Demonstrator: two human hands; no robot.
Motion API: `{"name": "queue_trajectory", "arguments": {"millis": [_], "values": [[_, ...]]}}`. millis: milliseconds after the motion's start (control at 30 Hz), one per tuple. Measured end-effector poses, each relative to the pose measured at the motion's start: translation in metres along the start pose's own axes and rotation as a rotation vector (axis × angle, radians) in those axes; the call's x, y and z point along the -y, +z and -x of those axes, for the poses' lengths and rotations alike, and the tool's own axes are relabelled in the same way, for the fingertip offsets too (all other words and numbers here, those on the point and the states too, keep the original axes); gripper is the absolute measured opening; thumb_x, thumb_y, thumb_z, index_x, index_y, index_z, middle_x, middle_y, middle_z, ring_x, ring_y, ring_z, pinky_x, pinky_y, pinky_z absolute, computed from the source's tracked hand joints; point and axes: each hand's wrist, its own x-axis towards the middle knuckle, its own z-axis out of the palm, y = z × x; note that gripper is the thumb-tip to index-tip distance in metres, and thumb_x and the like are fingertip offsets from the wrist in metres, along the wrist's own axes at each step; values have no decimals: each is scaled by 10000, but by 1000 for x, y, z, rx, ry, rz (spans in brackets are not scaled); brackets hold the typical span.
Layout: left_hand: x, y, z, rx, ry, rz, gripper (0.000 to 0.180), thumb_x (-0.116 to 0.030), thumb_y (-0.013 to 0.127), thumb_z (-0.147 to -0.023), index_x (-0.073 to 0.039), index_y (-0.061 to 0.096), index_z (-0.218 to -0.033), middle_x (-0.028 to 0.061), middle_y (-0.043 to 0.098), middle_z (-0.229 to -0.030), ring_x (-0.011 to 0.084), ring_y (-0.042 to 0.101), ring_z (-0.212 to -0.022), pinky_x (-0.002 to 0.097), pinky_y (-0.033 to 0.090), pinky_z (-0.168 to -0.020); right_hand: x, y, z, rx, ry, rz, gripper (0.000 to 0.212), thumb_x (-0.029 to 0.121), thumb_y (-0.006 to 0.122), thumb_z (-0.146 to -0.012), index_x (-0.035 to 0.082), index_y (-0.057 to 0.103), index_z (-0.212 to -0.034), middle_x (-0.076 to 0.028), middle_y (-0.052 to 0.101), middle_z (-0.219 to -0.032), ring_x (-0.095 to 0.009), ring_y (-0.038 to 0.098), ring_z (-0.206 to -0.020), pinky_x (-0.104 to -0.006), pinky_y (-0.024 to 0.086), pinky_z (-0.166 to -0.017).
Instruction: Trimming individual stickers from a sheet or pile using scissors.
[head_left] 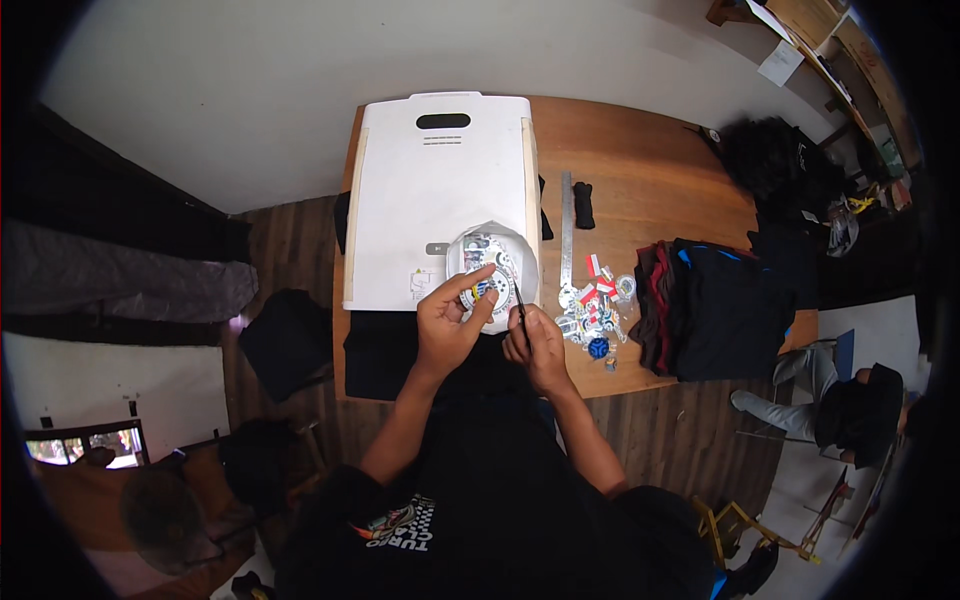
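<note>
My left hand (447, 325) grips a curled sheet of clear film (523, 255) printed with small designs, thumb and fingers pinching around a round black-and-white print. In my right hand (540, 347) is a pair of dark scissors (520, 308), its blades at the right side of the sheet, close to the round print. The fingers partly hide both the sheet and the scissors' handles. The sheet is held up over the near edge of a white heat press (400, 200). Black cloth (390, 350) lies below my hands at the table's near edge.
Right of the press, a wooden table (640, 150) bears a metal ruler (567, 220), a small black roll (584, 205) and loose cut-out prints (597, 315). Folded dark garments (725, 310) are stacked at the table's right. A person (850, 415) sits at the far right.
</note>
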Motion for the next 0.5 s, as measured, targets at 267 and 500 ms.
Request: {"name": "queue_trajectory", "arguments": {"millis": [267,500], "values": [[-2,0,0,5,15,-8,337,81,656,-913,78,630,-1249,112,654,-1115,97,632,-921,198,540,-672,0,-1,0,-6,2,9,363,345,365,-1101,35,512,-982,57,286,-538,-56,235,-436,-242,241,-471],[-4,1,-1,-1,2,-3,341,84,655,-912,79,629,-1252,110,652,-1101,97,629,-914,200,539,-668,-2,-6,0,12,17,24,366,359,353,-1099,42,520,-1026,46,299,-549,-70,251,-433,-257,273,-489]]}}
